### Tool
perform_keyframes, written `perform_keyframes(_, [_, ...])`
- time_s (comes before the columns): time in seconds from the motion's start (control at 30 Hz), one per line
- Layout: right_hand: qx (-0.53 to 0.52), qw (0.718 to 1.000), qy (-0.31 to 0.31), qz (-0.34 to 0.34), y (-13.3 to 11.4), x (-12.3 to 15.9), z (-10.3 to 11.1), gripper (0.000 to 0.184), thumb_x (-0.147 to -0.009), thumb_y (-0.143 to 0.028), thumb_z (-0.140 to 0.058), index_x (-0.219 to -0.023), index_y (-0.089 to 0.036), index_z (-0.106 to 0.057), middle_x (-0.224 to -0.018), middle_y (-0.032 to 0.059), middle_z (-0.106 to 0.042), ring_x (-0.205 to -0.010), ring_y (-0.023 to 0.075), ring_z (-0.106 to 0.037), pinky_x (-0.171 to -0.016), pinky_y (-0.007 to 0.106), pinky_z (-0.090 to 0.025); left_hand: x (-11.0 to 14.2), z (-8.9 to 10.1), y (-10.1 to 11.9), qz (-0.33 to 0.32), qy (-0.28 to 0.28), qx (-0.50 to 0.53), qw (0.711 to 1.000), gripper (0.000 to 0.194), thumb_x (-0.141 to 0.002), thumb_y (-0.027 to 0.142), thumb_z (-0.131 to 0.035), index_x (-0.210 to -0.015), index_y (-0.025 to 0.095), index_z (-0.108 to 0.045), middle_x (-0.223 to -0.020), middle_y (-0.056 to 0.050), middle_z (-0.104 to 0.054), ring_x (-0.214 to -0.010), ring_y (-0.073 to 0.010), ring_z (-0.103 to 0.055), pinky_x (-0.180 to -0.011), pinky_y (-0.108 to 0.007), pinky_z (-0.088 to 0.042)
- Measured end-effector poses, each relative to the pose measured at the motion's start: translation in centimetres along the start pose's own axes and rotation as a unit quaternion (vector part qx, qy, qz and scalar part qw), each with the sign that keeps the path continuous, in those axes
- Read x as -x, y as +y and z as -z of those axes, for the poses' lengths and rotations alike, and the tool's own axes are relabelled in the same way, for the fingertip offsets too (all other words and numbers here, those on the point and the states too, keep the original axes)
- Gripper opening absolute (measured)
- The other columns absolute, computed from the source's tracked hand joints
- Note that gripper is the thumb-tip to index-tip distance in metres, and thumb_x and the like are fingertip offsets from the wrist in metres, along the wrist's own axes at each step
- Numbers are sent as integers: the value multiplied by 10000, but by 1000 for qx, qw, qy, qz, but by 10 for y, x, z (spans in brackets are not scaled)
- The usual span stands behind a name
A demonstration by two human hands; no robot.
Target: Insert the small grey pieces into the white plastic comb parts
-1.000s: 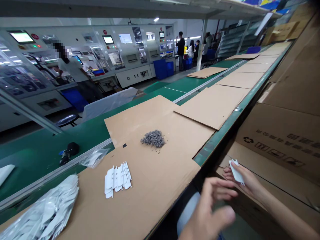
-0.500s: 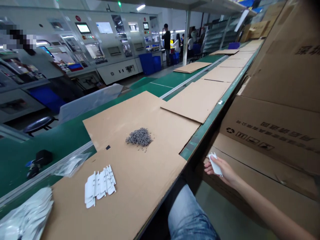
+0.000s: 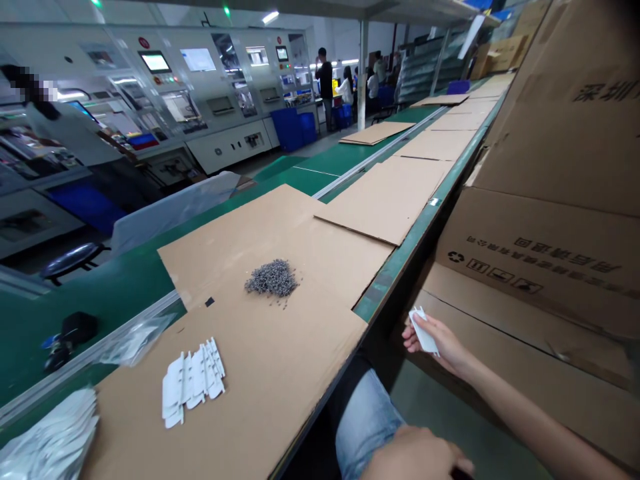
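My right hand (image 3: 440,340), at the right beyond the edge of the bench, is closed on a thin white plastic plate (image 3: 424,331) with small pins at its end. The thumb lies on top and the fingers curl behind. My left hand (image 3: 417,453) is at the bottom edge, over my jeans-clad leg, partly cut off and blurred. Its fingers look curled, and a dark bit shows beside them that I cannot make out. On the cardboard sheet (image 3: 280,413) lie a row of similar white plastic plates (image 3: 193,381) and a heap of small grey metal-looking parts (image 3: 273,278).
Plastic-wrapped white pieces (image 3: 55,433) lie at the lower left, near a clear bag (image 3: 137,340) and a black object (image 3: 79,328). Large cardboard boxes (image 3: 540,233) stand at the right. More cardboard sheets (image 3: 383,200) run along the green bench. People and machines are behind.
My left hand has come into view at the bottom edge. My right hand still holds the white plate in about the same place. The whole view has shifted slightly.
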State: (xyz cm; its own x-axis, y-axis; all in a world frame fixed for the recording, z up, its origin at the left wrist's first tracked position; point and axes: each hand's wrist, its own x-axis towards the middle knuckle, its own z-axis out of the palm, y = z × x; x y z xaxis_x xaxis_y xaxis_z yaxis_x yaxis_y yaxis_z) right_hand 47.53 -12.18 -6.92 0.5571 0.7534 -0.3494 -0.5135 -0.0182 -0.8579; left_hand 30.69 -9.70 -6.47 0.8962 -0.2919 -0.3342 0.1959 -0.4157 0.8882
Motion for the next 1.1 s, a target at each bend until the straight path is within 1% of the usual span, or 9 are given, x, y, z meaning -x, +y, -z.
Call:
perform_keyframes(0.1, [2, 1000, -6, 3, 6, -1, 3, 220, -798, -372, -477, -757, -160, -515, -681, 45, -627, -561, 137, -596, -519, 249, -497, 0, 24, -20, 51, 13, -92, 994, 202, -801, 289, -439, -836, 177, -603, -813, -97, -625, -807, -258, -575, -688, -395, -428])
perform_keyframes(0.17, [5, 1000, -6, 2, 9, -2, 4, 226, -798, -376, -476, -759, -158, -517, -678, 47, -628, -563, 141, -597, -516, 253, -496, 3, 36, -33, 107, 39, -193, 975, 379, -848, 327, -269, -841, 153, -605, -774, -130, -638, -774, -283, -590, -649, -395, -429])
perform_keyframes(0.27, [5, 1000, -5, -3, 9, -1, 3, 220, -794, -376, -484, -760, -161, -517, -675, 46, -629, -561, 142, -597, -516, 256, -496, 9, 45, -49, 152, 94, -254, 951, 549, -865, 376, -88, -898, 139, -581, -826, -140, -637, -773, -264, -594, -642, -355, -424])
perform_keyframes(0.37, [6, 1000, -10, -4, 7, 0, -2, 228, -794, -380, -482, -745, -160, -520, -678, 45, -626, -555, 136, -593, -516, 253, -494, 12, 46, -59, 160, 122, -241, 949, 576, -862, 408, -56, -905, 151, -569, -837, -123, -633, -787, -238, -587, -650, -319, -410])
perform_keyframes(0.7, [39, 998, -44, 8, -7, 0, -26, 264, -784, -403, -480, -743, -150, -541, -704, 43, -593, -565, 129, -571, -471, 243, -498, 30, 57, -56, 135, 202, -192, 951, 553, -872, 408, -64, -870, 176, -567, -810, -91, -632, -765, -216, -586, -586, -278, -369])
perform_keyframes(0.83, [85, 990, -107, -41, -18, 10, -29, 269, -776, -412, -478, -825, -161, -564, -853, 85, -584, -813, 223, -565, -370, 236, -496, 33, 60, -56, 137, 224, -166, 950, 541, -874, 400, -81, -838, 173, -570, -780, -86, -634, -733, -213, -591, -569, -277, -362])
perform_keyframes(0.97, [138, 960, -213, -120, -22, 23, -35, 325, -771, -399, -490, -963, -151, -574, -1020, 131, -553, -1074, 286, -420, -533, 331, -553, 27, 58, -58, 178, 236, -160, 942, 495, -872, 383, -134, -864, 151, -571, -807, -119, -631, -765, -241, -587, -599, -302, -377])
perform_keyframes(1.03, [156, 952, -231, -124, -22, 26, -39, 334, -771, -401, -493, -972, -149, -583, -1033, 125, -556, -1071, 275, -427, -642, 365, -538, 22, 57, -58, 194, 237, -146, 941, 406, -864, 340, -210, -889, 140, -562, -815, -128, -625, -773, -241, -579, -624, -309, -386])
perform_keyframes(1.1, [180, 955, -215, -98, -21, 26, -41, 331, -771, -408, -493, -944, -146, -599, -1013, 112, -574, -1002, 245, -489, -732, 373, -499, 18, 58, -57, 173, 257, -118, 944, 266, -824, 264, -338, -967, 140, -525, -901, -125, -600, -835, -222, -552, -681, -295, -389])
